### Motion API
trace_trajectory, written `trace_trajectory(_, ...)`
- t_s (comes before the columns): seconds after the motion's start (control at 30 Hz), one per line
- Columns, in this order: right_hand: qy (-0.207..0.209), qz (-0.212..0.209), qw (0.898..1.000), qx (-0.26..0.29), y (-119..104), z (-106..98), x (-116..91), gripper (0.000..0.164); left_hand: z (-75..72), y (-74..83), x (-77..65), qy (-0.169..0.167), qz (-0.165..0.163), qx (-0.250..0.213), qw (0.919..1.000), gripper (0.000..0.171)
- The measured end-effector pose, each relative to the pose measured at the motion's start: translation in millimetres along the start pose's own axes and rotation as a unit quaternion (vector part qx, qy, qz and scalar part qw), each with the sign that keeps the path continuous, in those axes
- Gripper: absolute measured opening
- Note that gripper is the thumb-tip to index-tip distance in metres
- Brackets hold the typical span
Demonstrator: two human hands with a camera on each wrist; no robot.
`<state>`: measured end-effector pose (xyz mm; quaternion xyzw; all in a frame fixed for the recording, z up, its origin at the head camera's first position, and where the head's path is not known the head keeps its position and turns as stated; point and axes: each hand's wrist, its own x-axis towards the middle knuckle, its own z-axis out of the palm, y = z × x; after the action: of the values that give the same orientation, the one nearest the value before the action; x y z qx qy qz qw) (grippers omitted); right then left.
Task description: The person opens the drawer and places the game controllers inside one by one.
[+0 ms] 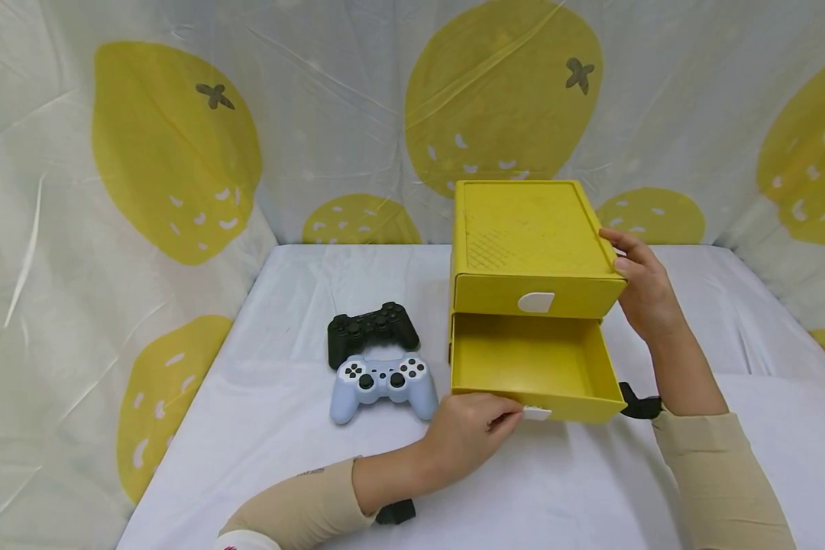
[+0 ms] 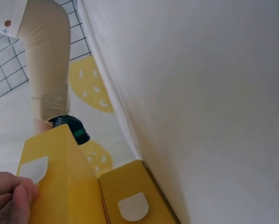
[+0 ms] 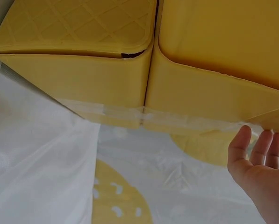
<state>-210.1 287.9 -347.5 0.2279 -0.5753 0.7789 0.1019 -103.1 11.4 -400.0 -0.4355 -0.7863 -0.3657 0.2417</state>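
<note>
A yellow two-drawer box (image 1: 529, 221) stands on the table, its lower drawer (image 1: 532, 355) pulled out with a bare inside. My left hand (image 1: 467, 428) pinches the white tab (image 2: 35, 169) on the front of that drawer between thumb and fingers. The upper drawer (image 1: 484, 294) is closed and bears a white tab (image 1: 536, 302) of its own. On the other side, my right hand (image 1: 642, 294) rests against the box's right side near the top edge. Its extended fingertips (image 3: 242, 135) touch the wall in the right wrist view.
Left of the box lie a black game controller (image 1: 371, 330) and, in front of it, a light blue game controller (image 1: 383, 388). The table (image 1: 302, 305) has a white cover. A lemon-print curtain (image 1: 344, 114) hangs behind and at both sides.
</note>
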Motion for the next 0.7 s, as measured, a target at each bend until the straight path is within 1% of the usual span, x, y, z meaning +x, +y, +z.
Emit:
trace_trajectory(0.17, -0.001, -0.002, 1.0, 0.005, 0.7, 0.3, 0.9, 0.036, 0.1, 1.0, -1.5, 0.003, 0.01, 0.006, 0.9999, 0.003)
trace_trajectory(0.3, 0.002, -0.001, 1.0, 0.008, 1.0, 0.5, 1.0, 0.036, 1.5, 0.6, -3.1, 0.005, 0.021, 0.026, 0.9994, 0.006)
trace_trajectory(0.4, 0.002, -0.003, 1.0, 0.007, 1.0, 0.6, 1.1, 0.036, 1.5, 1.3, -4.0, 0.001, 0.019, 0.028, 0.9994, 0.004)
trace_trajectory(0.6, 0.006, -0.004, 1.0, 0.01, 1.3, 0.5, 1.0, 0.037, 0.6, 2.7, -5.5, -0.004, 0.011, 0.017, 0.9998, 0.004)
trace_trajectory(0.67, 0.007, -0.001, 1.0, 0.007, 1.2, 0.8, 0.9, 0.037, 0.0, 1.9, -6.8, -0.003, 0.018, 0.022, 0.9996, 0.005)
trace_trajectory(0.7, 0.007, -0.001, 1.0, 0.006, 1.1, 0.9, 1.0, 0.036, -1.5, 2.0, -7.2, -0.003, 0.023, 0.034, 0.9992, 0.006)
